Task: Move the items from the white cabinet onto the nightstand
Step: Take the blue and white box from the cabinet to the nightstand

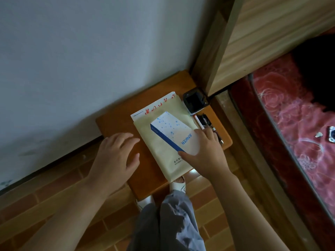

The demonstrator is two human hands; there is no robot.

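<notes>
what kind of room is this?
Likely a bedroom: a small wooden nightstand in the corner beside a wooden bed frame, and a red rose-patterned mattress at right.

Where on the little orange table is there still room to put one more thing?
Bare wood shows on the nightstand between the wall and the envelope, partly under the left hand, plus a strip behind the papers. The right side is crowded: black gadget, pens, and the right hand on the Anker box.
</notes>
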